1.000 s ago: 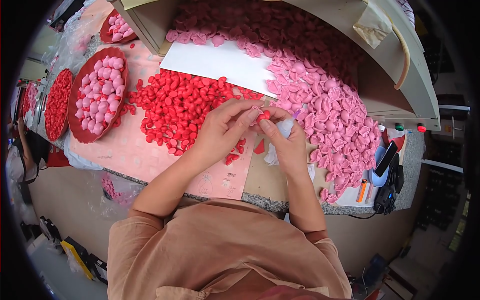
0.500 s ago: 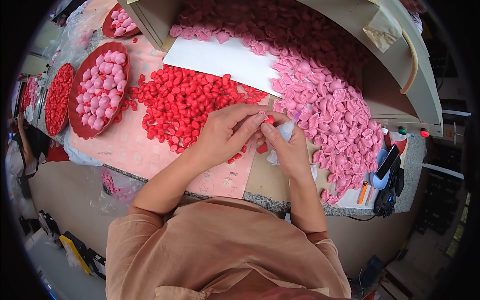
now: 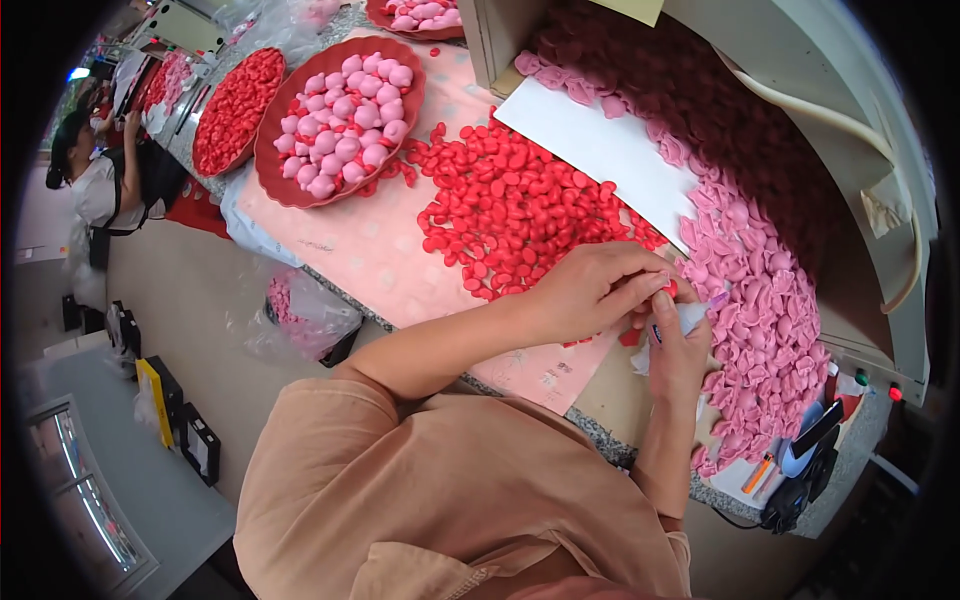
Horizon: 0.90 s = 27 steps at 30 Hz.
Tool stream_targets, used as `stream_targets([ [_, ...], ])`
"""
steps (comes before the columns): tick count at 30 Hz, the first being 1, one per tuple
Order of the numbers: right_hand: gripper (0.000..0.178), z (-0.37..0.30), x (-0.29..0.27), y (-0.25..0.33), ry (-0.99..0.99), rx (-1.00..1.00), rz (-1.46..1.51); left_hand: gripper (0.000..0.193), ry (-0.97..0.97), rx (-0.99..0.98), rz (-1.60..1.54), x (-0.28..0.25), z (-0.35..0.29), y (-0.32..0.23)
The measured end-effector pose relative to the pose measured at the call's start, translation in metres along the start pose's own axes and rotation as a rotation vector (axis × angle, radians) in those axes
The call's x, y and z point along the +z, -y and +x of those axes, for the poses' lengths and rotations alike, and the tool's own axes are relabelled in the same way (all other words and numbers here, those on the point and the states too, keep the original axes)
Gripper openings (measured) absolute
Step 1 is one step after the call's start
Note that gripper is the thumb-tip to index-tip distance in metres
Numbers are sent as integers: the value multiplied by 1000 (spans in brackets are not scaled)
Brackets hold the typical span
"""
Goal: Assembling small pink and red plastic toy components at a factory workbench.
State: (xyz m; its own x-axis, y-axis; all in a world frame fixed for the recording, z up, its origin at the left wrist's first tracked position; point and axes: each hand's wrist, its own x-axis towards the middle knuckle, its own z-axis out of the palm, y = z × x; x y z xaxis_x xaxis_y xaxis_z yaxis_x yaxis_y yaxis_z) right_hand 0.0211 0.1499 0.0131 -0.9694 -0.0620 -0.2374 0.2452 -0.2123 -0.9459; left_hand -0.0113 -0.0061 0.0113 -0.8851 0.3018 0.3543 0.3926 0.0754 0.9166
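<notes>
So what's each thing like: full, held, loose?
Small red piece: pinched
Squeeze bottle: held, tilted
Left hand: pinching that piece
Right hand: gripping that bottle
Red bean-shaped pieces: loose, heaped
Pink shell-shaped pieces: loose, heaped
Scalloped red bowl: full
Clear plastic bag: something pink inside

- Red piece (image 3: 669,287): small, rounded and smooth, mostly covered by fingers; pinched at the fingertips where the left (image 3: 592,290) and right (image 3: 680,352) hands meet, above the surface.
- Bottle (image 3: 691,317): whitish, with a narrow purple tip (image 3: 718,300); tucked in the right hand, partly hidden by the thumb, lying aslant, tip toward the upper right, just beside the red piece.
</notes>
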Motion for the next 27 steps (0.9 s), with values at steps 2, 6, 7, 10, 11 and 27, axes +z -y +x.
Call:
stream_targets([
  [2,24,1,-1,1,11,11,16,20,47,-80,-95,-3,3,-8],
  [6,27,2,-5,1,70,59,-14,21,195,-274,-220,-12,6,-18],
  [7,27,3,-5,1,81,58,-11,21,188,-275,-211,-13,6,-18],
  [10,29,-1,-5,5,79,54,-33,21,187,-312,-433,-8,4,-14],
  [11,29,-1,-5,5,95,54,-28,21,175,-314,-422,-9,4,-14],
  [27,29,-5,2,-5,-26,7,-16,27,203,-422,-474,-7,-2,-15],
])
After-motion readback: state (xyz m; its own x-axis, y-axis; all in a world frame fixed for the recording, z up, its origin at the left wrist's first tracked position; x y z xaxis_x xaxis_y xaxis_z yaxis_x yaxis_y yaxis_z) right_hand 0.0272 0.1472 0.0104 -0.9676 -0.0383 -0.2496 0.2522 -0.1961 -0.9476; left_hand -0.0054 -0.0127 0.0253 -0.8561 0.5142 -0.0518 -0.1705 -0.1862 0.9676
